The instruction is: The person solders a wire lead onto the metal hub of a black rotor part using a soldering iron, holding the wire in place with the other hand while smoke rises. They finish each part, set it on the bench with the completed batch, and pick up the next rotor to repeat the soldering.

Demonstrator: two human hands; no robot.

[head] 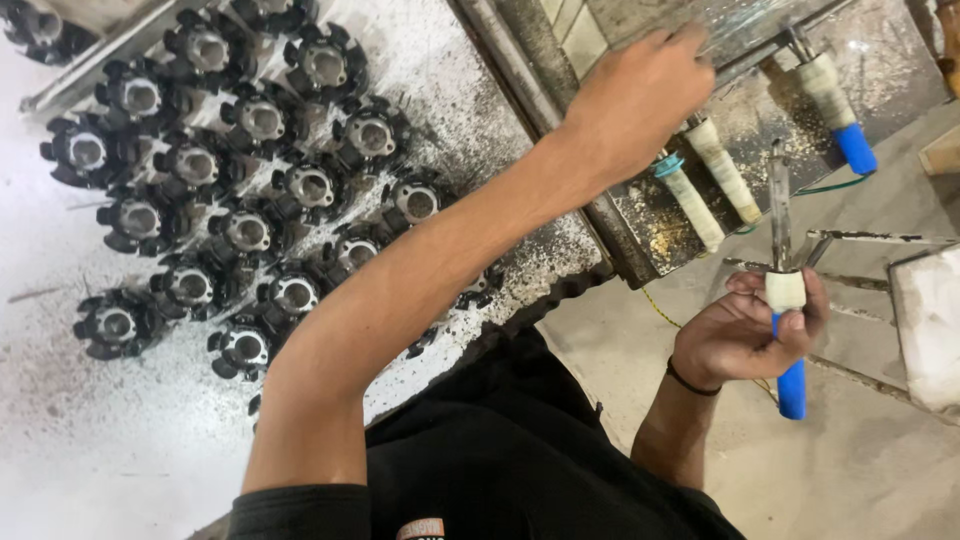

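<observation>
The white, grit-speckled bench fills the upper left of the view, running from nine o'clock up to twelve o'clock, and its surface is strewn with dark specks. Across it, from about nine to eleven o'clock, stands a crowd of black toothed metal parts with pale round centres, packed close together in slanting rows, some touching their neighbours. Along the bench's right edge a grey metal rail runs diagonally from twelve o'clock down towards the centre. Beyond it, at one to two o'clock, lies a dirty metal tray dusted with yellowish crumbs. Three tools rest on or against it: one with a blue grip at two o'clock, and two cream-wrapped handles side by side nearer the middle. The person's left hand reaches across the body to about one o'clock, knuckles up, fingers curled over the tray's near edge; what it grips, if anything, cannot be told. The right hand sits at about four o'clock, palm up, its fingers clasped around a blue-handled tool with a white collar and a thin grimy metal shaft pointing up towards the tray. A dark band circles that wrist. The concrete floor lies below at five o'clock.
</observation>
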